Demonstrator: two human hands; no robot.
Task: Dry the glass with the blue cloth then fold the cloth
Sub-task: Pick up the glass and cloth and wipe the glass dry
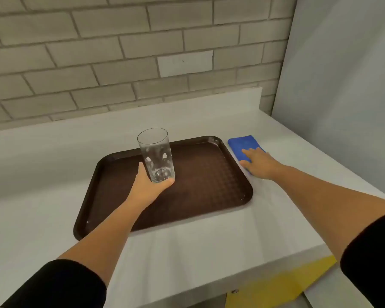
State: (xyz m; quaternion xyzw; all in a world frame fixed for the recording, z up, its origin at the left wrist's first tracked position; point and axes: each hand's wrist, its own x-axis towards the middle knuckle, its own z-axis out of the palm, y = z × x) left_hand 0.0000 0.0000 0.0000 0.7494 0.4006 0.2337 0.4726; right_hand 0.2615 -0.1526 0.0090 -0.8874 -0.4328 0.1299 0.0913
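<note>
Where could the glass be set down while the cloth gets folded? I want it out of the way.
The brown plastic tray is bare right of the clear tall glass in the left hand. White counter left of the tray is free. The right hand crowds the blue cloth.

This looks like a canteen or institutional kitchen service area. A long, plain white counter (187,241) with a low raised back edge runs along a wall of pale grey painted brick (98,63). On it lies a dark brown textured plastic cafeteria tray (209,185).
</note>
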